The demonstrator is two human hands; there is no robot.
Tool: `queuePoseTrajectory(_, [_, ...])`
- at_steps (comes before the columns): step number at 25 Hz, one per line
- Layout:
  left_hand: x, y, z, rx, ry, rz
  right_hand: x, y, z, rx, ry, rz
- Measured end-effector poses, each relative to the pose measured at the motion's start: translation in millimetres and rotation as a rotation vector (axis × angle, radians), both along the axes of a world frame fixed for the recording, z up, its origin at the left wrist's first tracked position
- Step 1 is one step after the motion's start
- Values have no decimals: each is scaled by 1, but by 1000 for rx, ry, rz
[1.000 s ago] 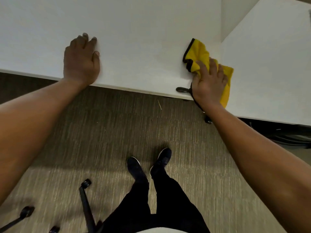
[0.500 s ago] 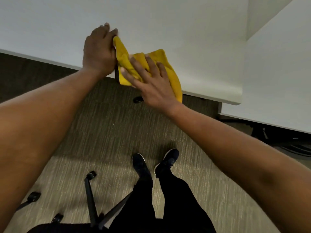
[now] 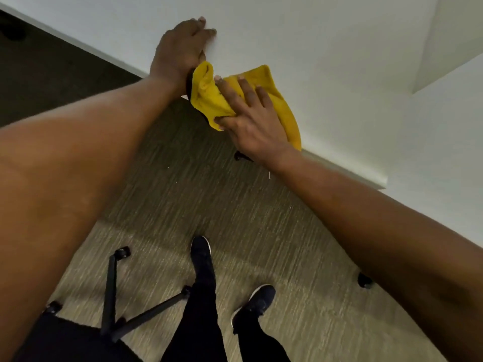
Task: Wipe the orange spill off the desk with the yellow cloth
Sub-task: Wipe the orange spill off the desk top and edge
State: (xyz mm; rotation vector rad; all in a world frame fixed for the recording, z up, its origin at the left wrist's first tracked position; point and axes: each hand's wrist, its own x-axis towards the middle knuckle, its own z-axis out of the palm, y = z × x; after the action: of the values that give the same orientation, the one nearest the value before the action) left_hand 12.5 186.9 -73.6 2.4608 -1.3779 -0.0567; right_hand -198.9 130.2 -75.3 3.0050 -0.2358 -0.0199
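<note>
The yellow cloth lies bunched at the front edge of the white desk, partly hanging over it. My right hand presses down on the cloth with fingers spread, the thumb pinching its bunched left part. My left hand rests palm down on the desk just left of the cloth, its heel touching the cloth's edge. No orange spill shows on the visible desk surface; anything under the cloth or my hands is hidden.
A second white desk surface adjoins on the right, beside a white partition. A black chair base with casters stands on the carpet at lower left, near my feet. A dark caster sits under the right desk.
My right hand has swept the cloth leftward along the desk edge from the right corner until it met my left hand. The camera view has tilted and my left foot has stepped forward.
</note>
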Motion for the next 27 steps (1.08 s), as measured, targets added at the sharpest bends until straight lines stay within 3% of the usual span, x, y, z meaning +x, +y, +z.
queuePoseTrajectory(3, [-9, 7, 0, -5, -35, -35, -73, -30, -3, 13, -63, 38])
queuePoseTrajectory(7, [-29, 7, 6, -61, 54, 88, -224, -89, -4, 11, -31, 37])
queuePoseTrajectory(10, [-40, 4, 6, -49, 47, 156, -270, -108, -3, 12, -19, 42])
queuePoseTrajectory(14, [-37, 4, 2, -74, 36, 167, -228, -103, -5, 22, -27, 75])
queuePoseTrajectory(22, [-25, 0, 0, -52, 84, 148, -27, -30, -2, 114, -66, 63])
queuePoseTrajectory(25, [-23, 0, 1, -107, 179, 179, -6, -18, -2, 150, -67, 42])
queuePoseTrajectory(27, [-25, 2, 1, -86, 135, 153, -24, -23, -2, 161, -89, 41])
